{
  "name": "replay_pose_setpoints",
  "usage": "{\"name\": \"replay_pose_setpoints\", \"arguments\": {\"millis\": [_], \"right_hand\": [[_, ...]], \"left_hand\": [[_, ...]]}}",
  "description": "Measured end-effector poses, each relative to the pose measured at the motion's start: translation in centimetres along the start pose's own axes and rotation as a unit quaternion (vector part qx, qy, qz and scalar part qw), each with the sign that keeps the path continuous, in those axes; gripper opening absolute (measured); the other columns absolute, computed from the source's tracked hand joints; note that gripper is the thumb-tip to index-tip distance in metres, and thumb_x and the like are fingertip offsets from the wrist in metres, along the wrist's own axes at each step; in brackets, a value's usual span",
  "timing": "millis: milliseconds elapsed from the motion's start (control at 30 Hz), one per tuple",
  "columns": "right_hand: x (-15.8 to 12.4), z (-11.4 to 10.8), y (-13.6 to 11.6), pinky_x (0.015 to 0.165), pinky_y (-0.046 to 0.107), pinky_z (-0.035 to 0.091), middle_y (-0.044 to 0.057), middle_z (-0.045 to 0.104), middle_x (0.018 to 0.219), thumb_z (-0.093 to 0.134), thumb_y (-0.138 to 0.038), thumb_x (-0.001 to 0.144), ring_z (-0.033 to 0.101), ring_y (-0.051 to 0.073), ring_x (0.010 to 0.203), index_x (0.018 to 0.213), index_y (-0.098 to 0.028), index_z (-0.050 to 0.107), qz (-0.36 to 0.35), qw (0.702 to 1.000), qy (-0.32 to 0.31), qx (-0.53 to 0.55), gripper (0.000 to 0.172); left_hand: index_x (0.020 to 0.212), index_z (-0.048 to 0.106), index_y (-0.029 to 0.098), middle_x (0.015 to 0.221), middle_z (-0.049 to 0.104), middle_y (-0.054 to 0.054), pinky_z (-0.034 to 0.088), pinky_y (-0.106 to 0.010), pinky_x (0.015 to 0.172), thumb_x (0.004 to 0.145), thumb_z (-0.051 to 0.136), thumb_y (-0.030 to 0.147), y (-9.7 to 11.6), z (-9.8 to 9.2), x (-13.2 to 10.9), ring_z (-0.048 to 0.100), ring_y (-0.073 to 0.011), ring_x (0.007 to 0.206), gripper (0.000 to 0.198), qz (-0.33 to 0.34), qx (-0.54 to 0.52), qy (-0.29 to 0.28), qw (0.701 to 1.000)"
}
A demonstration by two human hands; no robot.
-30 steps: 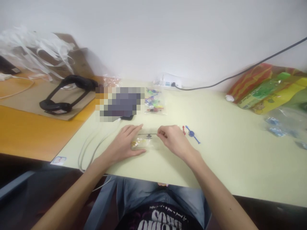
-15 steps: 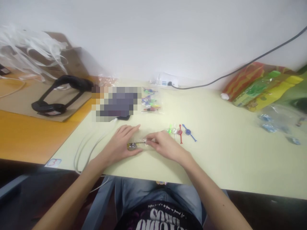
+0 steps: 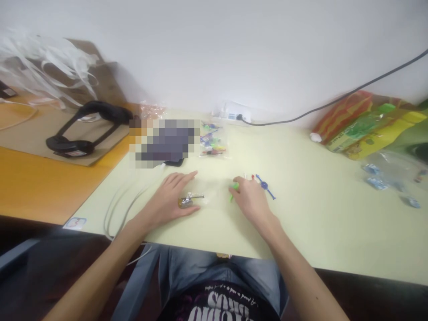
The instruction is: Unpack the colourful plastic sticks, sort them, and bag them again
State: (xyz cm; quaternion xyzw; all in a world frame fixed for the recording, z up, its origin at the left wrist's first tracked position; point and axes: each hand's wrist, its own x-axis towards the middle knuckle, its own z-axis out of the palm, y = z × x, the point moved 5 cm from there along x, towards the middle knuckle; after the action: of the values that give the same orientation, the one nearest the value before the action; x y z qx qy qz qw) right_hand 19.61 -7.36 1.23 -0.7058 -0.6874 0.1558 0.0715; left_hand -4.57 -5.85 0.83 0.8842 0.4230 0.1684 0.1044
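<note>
My left hand rests on the table with fingers stretched out and thumb apart. Between its thumb and fingers lies a dark, thin plastic arrow with a round disc, in or under clear crinkled plastic film. To the right, the fingers of my right hand pinch a green plastic arrow. Just behind that hand a white arrow and a red arrow show only their tips. A blue arrow with a round middle lies beside it on the right.
A clear bag of coloured arrows lies behind my hands, near a blurred-out dark device. White cables run at left. Yellow and green packages and small blue-white packets stand right. A black headset-like frame sits far left.
My right hand has left the plastic film by my left hand and moved right, onto the green arrow. My left hand has stayed nearly in place.
</note>
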Motion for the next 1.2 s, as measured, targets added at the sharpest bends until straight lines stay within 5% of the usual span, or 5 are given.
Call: {"name": "replay_pose_setpoints", "arguments": {"millis": [267, 533, 833, 1033, 1200], "right_hand": [[-1.7, -2.6, -1.6, 0.080, 0.030, 0.045, 0.009, 0.064, 0.123, 0.058, -0.013, 0.095, 0.066, 0.018, 0.088, 0.117, -0.022, 0.069, -0.209, 0.974, 0.037, 0.073, 0.027], [-1.4, -1.3, -4.2, 0.085, 0.028, 0.045, 0.008, 0.069, 0.114, 0.045, 0.008, 0.087, 0.065, 0.020, 0.107, 0.122, -0.021, 0.070, -0.315, 0.947, -0.043, 0.044, 0.052], [-1.8, -0.8, -1.5, 0.087, 0.031, 0.046, 0.009, 0.068, 0.109, 0.056, -0.016, 0.099, 0.067, 0.019, 0.093, 0.109, -0.016, 0.069, -0.177, 0.980, 0.015, 0.084, 0.016], [-1.4, 0.4, -1.0, 0.082, 0.029, 0.042, 0.008, 0.066, 0.096, 0.054, -0.009, 0.097, 0.065, 0.018, 0.088, 0.085, -0.015, 0.068, -0.134, 0.989, -0.020, 0.063, 0.019], [-1.2, 0.6, -1.5, 0.082, 0.028, 0.041, 0.007, 0.067, 0.095, 0.056, -0.009, 0.095, 0.064, 0.018, 0.090, 0.089, -0.016, 0.067, -0.129, 0.989, -0.007, 0.077, 0.014]], "left_hand": [[0.158, 0.027, 0.026, 0.139, 0.058, -0.011, 0.039, -0.050, 0.113, 0.085, 0.072, 0.056, 0.1, -0.1, 0.1, 0.051, -0.0339, 0.130, 0.091, -0.005, -0.008, 0.006, 1.000], [0.158, 0.026, 0.027, 0.141, 0.057, -0.011, 0.040, -0.050, 0.113, 0.085, 0.072, 0.055, 0.2, -0.2, 0.0, 0.051, -0.0329, 0.130, 0.091, -0.006, -0.013, 0.006, 1.000], [0.158, 0.028, 0.027, 0.137, 0.060, -0.011, 0.040, -0.050, 0.112, 0.083, 0.074, 0.055, 0.2, -0.2, 0.0, 0.051, -0.0337, 0.129, 0.092, -0.007, -0.015, 0.006, 1.000], [0.158, 0.028, 0.026, 0.137, 0.059, -0.011, 0.040, -0.050, 0.112, 0.085, 0.071, 0.056, 0.1, -0.2, 0.0, 0.051, -0.0333, 0.129, 0.090, -0.009, -0.012, 0.002, 1.000], [0.159, 0.027, 0.028, 0.136, 0.060, -0.011, 0.040, -0.051, 0.111, 0.084, 0.072, 0.056, 0.1, -0.2, 0.0, 0.052, -0.0339, 0.128, 0.091, -0.008, -0.015, 0.006, 1.000]]}}
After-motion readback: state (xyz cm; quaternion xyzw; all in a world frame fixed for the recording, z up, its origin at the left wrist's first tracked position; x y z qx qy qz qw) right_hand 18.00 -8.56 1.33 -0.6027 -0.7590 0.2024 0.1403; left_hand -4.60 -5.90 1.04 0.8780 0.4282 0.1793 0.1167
